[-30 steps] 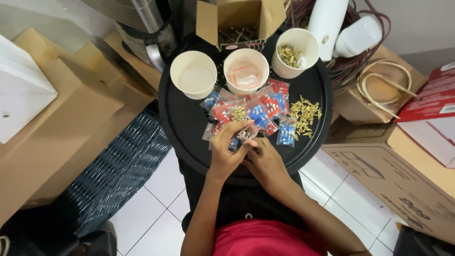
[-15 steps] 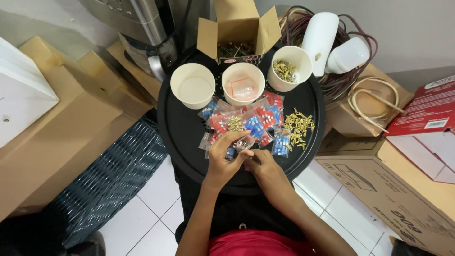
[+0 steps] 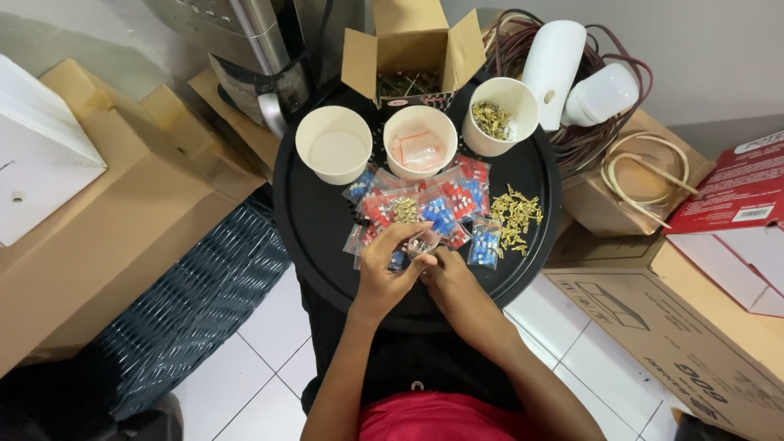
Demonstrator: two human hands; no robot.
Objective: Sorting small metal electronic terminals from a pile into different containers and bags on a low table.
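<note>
The round black tray (image 3: 327, 237) carries everything, and its load is loose and light, so a knock from a forearm could send things sliding toward the rim and down onto the white floor tiles (image 3: 269, 343). The three paper cups (image 3: 333, 144) along the far edge stand upright but close together; the one on the right holds small brass pieces (image 3: 490, 120), and a hand reaching past it could tip it and scatter them. The pile of small plastic bags (image 3: 425, 208) with red and blue parts overlaps in the middle of the tray, so pulling one could drag its neighbours along. The loose heap of brass bits (image 3: 516, 219) beside the bags is the easiest to lose, as nothing contains it.

Both forearms come up from the near edge and meet over the tray's near half. The left hand (image 3: 384, 273) curls inward, fingers bent and pinched on a small clear bag (image 3: 421, 244) at the near edge of the pile. The right hand (image 3: 445, 273) sits just beside it, fingertips closed on the same bag, which could slip or spill its tiny contents.
</note>
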